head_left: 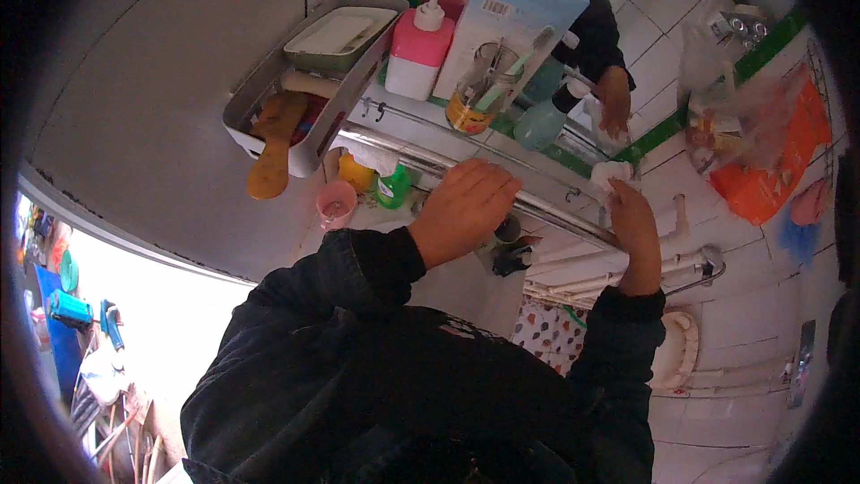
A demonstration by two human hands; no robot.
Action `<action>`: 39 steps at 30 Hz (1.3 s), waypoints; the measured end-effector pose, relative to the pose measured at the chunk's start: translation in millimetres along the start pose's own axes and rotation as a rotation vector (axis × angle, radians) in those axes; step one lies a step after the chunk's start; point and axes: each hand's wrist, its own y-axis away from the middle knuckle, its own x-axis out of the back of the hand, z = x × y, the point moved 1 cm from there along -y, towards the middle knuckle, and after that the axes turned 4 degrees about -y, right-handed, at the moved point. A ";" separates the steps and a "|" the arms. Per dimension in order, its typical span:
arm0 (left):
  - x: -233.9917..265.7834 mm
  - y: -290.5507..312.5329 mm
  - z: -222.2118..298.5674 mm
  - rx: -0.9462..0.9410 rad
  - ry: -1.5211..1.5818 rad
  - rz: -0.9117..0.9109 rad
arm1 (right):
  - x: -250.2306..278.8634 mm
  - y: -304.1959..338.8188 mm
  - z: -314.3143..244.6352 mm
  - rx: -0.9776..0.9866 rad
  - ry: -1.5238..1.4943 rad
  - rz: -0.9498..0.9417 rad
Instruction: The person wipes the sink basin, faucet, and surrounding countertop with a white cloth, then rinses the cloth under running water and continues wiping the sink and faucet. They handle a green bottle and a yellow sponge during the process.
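My left hand is in front of the metal rail below the shelf, its fingers curled together. Whether they grip the rail or something smaller is hidden. Farther right, my right hand is raised at the rail's right end, with its fingers closed on a white wad, perhaps cloth or tissue. The glass shelf behind the rail carries a pink and white pump bottle, a pale blue box, a glass cup with a toothbrush, and a pale green bottle.
A grey tray at left holds a wooden brush and a soap dish. Under the rail sit a pink cup and a green bottle. Plastic bags hang at right. A mirror reflects a person's arm.
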 end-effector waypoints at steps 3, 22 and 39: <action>-3.9 -0.3 0.6 -0.009 0.031 -0.030 | 16.4 12.3 -27.0 -0.087 -0.271 -0.120; 41.9 15.0 20.6 0.008 0.079 -0.006 | -37.4 80.3 -108.9 0.224 -0.035 0.365; 63.5 48.0 7.8 0.115 -0.047 0.181 | -122.1 -26.2 -295.2 0.646 -0.245 0.545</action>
